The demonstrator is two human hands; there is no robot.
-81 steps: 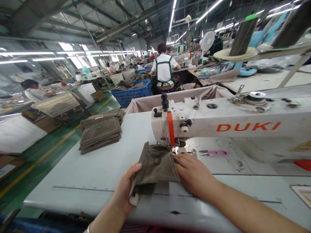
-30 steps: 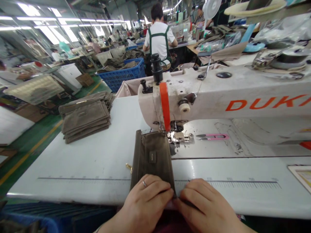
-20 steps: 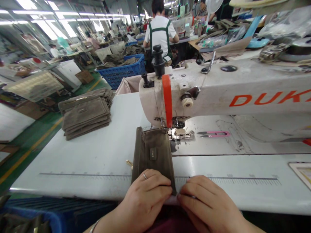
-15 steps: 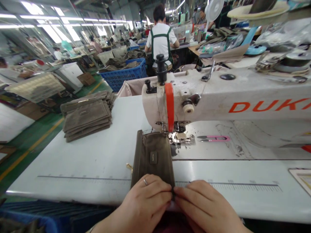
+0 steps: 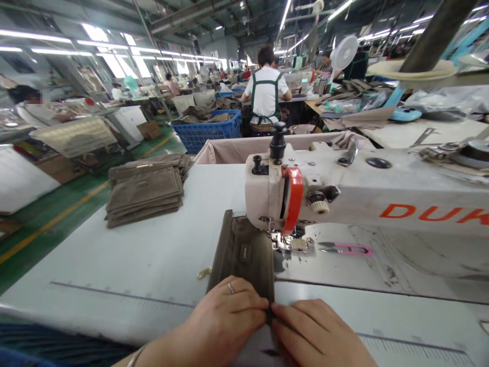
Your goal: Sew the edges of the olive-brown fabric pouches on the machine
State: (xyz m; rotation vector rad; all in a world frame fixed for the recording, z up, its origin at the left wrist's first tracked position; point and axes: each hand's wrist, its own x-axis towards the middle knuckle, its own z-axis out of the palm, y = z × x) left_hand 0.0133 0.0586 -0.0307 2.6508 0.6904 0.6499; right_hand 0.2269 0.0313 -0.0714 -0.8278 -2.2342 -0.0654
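A dark olive fabric pouch [image 5: 237, 260] with a small label lies flat on the white table, its right edge at the presser foot [image 5: 296, 244] of the sewing machine [image 5: 344, 188]. A gold zipper pull [image 5: 204, 272] sticks out on the pouch's left side. My left hand [image 5: 225, 321] rests over the near end, its fingers pressed together on the pouch's right edge. Opposite it, my right hand [image 5: 313, 331] pinches the same edge with its fingertips. Both thumbs are largely hidden. Right of the presser foot lie pink thread snips [image 5: 351, 248], touched by neither hand.
A stack of similar pouches [image 5: 147, 188] sits at the table's far left. Behind the machine is a fabric-lined bin [image 5: 225, 151], with a blue crate [image 5: 208, 132] beyond. A co-worker [image 5: 266, 92] sits ahead, facing away. A ruler strip [image 5: 122, 294] runs along the table's near side.
The pouch has moved farther away from me along the presser foot, with both hands still on its near right edge. My view has shifted, so the machine appears lower and farther right.
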